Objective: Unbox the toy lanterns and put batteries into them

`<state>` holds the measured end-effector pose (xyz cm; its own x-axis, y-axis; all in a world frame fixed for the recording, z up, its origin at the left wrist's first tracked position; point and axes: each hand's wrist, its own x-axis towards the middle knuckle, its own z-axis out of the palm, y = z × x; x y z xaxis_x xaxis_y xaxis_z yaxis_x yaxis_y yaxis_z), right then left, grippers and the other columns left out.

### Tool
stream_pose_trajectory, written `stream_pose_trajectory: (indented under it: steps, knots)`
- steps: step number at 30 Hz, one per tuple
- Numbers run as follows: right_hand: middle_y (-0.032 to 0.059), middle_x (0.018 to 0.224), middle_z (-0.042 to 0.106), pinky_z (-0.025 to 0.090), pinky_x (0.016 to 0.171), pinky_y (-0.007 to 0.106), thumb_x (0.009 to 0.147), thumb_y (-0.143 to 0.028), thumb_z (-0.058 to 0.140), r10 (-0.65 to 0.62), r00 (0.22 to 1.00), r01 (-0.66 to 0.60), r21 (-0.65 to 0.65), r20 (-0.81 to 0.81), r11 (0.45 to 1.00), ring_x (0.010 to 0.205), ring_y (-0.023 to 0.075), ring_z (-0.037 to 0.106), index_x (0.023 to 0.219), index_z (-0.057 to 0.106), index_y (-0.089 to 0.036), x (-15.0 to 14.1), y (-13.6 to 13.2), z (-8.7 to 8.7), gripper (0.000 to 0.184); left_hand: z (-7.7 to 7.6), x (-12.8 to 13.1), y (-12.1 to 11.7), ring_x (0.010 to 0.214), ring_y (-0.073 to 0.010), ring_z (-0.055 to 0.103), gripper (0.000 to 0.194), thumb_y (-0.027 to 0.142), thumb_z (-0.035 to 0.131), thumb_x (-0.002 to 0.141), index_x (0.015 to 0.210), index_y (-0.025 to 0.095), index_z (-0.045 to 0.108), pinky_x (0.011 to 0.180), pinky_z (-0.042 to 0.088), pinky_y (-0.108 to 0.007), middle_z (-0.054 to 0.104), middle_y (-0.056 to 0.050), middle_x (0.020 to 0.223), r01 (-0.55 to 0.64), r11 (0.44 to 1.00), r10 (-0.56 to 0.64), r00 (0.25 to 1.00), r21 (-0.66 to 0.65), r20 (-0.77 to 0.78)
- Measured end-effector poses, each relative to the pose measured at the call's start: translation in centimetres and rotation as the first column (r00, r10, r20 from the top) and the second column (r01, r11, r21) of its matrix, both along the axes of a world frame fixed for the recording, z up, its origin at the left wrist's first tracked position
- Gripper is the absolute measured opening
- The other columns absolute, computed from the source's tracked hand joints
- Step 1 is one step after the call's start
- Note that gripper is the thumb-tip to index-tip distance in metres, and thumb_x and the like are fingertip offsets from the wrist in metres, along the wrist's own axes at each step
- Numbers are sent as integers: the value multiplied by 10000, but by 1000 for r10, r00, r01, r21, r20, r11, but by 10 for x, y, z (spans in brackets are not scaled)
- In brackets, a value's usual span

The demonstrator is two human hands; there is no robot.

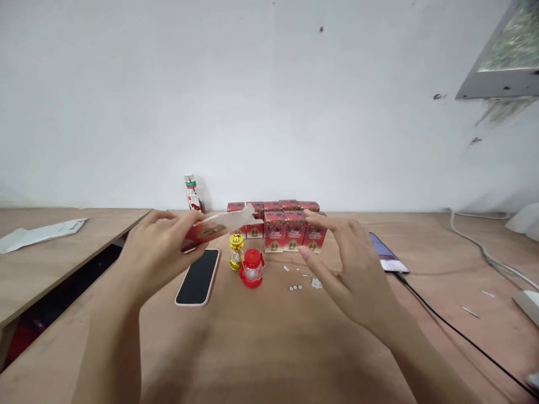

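My left hand (162,255) is closed round a small red cardboard box (213,227), tilted sideways, with a pale flap sticking out at its right end. My right hand (347,264) is raised over the table, thumb and fingers apart, holding nothing. Between the two hands stand a red toy lantern (252,269) and a gold one (236,252), both with clear middles. Behind them, several red printed boxes (274,231) are lined up in rows. One box (254,229) at the left of the group has its flap up.
A pink-edged phone (197,279) lies below my left hand. Another phone (389,255) with a black cable (450,322) is at the right. Small white scraps (315,283) dot the table. A bottle (192,193) stands by the wall; a white packet (42,234) lies far left.
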<state>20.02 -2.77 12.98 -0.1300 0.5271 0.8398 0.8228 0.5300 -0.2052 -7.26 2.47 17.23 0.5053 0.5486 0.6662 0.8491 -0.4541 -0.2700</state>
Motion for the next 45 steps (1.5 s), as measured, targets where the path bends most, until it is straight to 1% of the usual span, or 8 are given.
stream_pose_trajectory:
  steps: [3,7,15,21,26,31,35,45]
  knots:
    - [99,1141,617,457,838,440,890,-316,503,33,999,-33,-40,-1,999,1033,277,551,1180,480,-218,-2,0,-1,308,7,-8,0,590,-208,588,405,457,556,737,1072,231,529,576,453,-319,645,-7,697,-86,989,99,989,-124,107]
    - [93,1186,595,488,853,411,880,-279,524,134,990,-137,-92,-41,986,1092,253,553,1213,468,-232,-8,-5,2,341,6,-7,2,701,-191,632,574,432,592,729,1250,259,423,612,487,-282,681,-9,821,176,918,-89,965,-354,248]
    - [133,1336,460,491,876,464,855,-228,534,237,968,-223,-154,79,963,1170,282,499,1114,547,-244,-17,-18,6,260,-4,11,-6,818,-239,652,624,388,653,670,1267,337,476,606,496,-288,676,-17,950,231,842,-199,973,-488,116]
    - [153,1273,501,462,852,507,760,-39,452,137,980,-143,35,143,989,1108,305,500,1012,582,-196,-15,-14,2,323,-6,11,-5,819,-239,665,666,394,689,617,1250,356,486,512,459,-259,674,6,955,220,858,-204,975,-465,86]
    - [132,1309,490,468,892,509,792,-109,509,275,950,-248,-175,149,953,1177,302,475,1015,601,-204,-11,-11,4,259,-1,13,-7,853,-227,666,731,382,700,607,1288,382,434,518,462,-245,653,20,1088,209,852,-243,970,-480,-9]
    - [69,1213,574,518,848,392,825,-200,617,316,938,-325,-42,-139,945,1113,241,555,730,625,-226,-17,-6,-4,99,-4,16,-6,739,-226,668,808,481,679,619,1344,333,355,425,401,-253,627,-30,1149,185,879,-202,979,-440,8]
    - [59,1107,620,548,736,355,808,-192,639,250,905,-232,93,-344,968,955,215,628,633,514,-211,-22,-2,-12,216,-9,36,-8,967,-313,622,923,613,657,619,1386,275,270,694,503,-353,608,-82,1185,277,916,-254,960,-292,116]
    - [89,1170,575,609,683,280,852,-134,544,233,932,-248,-21,-279,969,949,175,647,938,628,-207,-17,3,-11,141,-6,4,5,986,-259,610,503,526,453,845,1268,258,494,842,468,-368,665,-62,1077,154,849,-110,987,-505,116]
